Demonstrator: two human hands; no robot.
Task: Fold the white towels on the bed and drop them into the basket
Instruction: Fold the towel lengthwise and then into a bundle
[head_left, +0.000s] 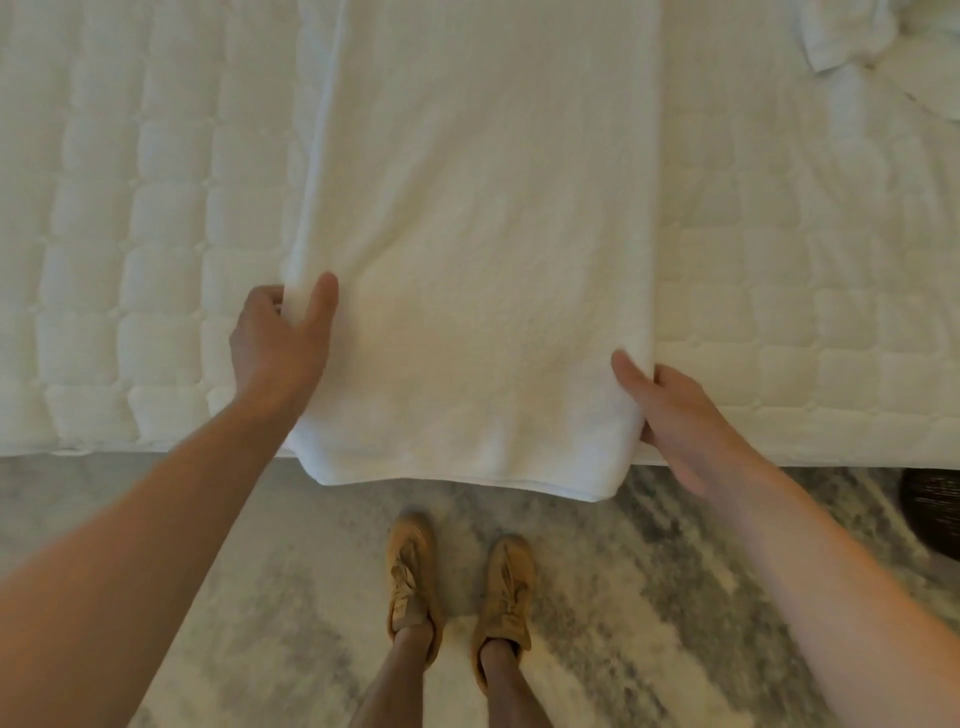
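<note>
A long white towel lies flat on the quilted white bed, running away from me, with its near end hanging just over the bed's front edge. My left hand pinches the towel's left edge near the front, thumb on top and fingers underneath. My right hand grips the towel's right edge close to the near corner. A dark woven basket shows partly on the floor at the far right, below the bed edge.
More crumpled white towels lie on the bed at the top right. A grey and cream patterned rug covers the floor, where my feet in tan shoes stand close to the bed.
</note>
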